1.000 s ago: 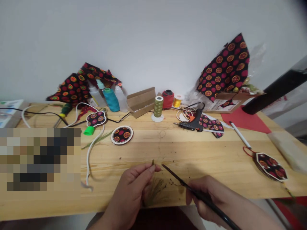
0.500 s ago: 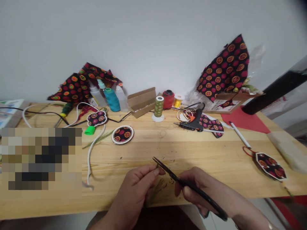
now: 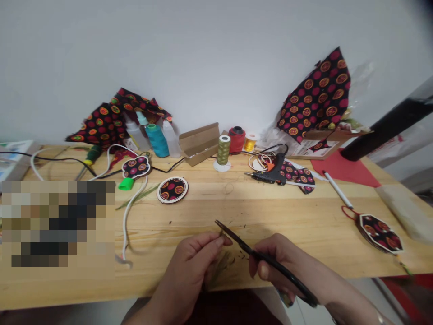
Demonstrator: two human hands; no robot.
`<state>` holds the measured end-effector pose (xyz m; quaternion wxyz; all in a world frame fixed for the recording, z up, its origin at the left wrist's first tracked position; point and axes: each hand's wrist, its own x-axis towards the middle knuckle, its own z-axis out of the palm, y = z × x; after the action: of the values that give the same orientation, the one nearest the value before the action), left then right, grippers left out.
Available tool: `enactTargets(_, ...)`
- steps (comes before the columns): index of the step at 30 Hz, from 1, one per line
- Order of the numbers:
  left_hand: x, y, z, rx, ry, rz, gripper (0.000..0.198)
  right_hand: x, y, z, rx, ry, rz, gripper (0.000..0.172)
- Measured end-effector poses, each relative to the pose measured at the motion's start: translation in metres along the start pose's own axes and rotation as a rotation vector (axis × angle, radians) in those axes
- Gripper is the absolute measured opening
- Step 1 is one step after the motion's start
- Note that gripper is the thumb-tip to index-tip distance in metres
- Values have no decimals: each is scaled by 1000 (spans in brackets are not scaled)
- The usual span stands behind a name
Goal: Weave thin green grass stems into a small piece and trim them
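My left hand [image 3: 194,259] pinches a small bundle of olive-green threads [image 3: 222,265] between thumb and fingertips, above the front of the table. The strands hang below the fingers, and a short end sticks out on top. Wrapped round black-handled scissors [image 3: 237,238] is my right hand [image 3: 286,266]. The blades point up and left and lie right at the short thread end; whether they touch it I cannot tell. Dark snippets [image 3: 241,250] are scattered on the wood around the blades.
Behind my hands lies a round fabric-faced piece [image 3: 172,190]. An olive thread spool [image 3: 223,150], an open cardboard box [image 3: 199,144] and a glue gun [image 3: 270,174] stand or lie farther back. An octagonal fabric piece [image 3: 380,232] is at the right; a white cable [image 3: 125,225] runs at the left.
The right hand and scissors have shifted very slightly, the blades staying at the thread end. The left hand keeps its pinch in nearly the same place.
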<state>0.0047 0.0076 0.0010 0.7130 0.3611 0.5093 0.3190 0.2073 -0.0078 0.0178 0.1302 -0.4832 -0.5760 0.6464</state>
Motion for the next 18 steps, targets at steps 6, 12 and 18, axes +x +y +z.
enactTargets(6, 3, 0, -1, -93, 59, 9, 21, -6, -4, -2, -22, 33, -2, 33)
enactTargets(12, 9, 0, -5, -254, 199, 34, 20, -31, -5, -5, -472, 165, 87, 26)
enactTargets(18, 10, -1, -2, -260, 191, 26, 20, -46, -3, -5, -728, 247, 85, 21)
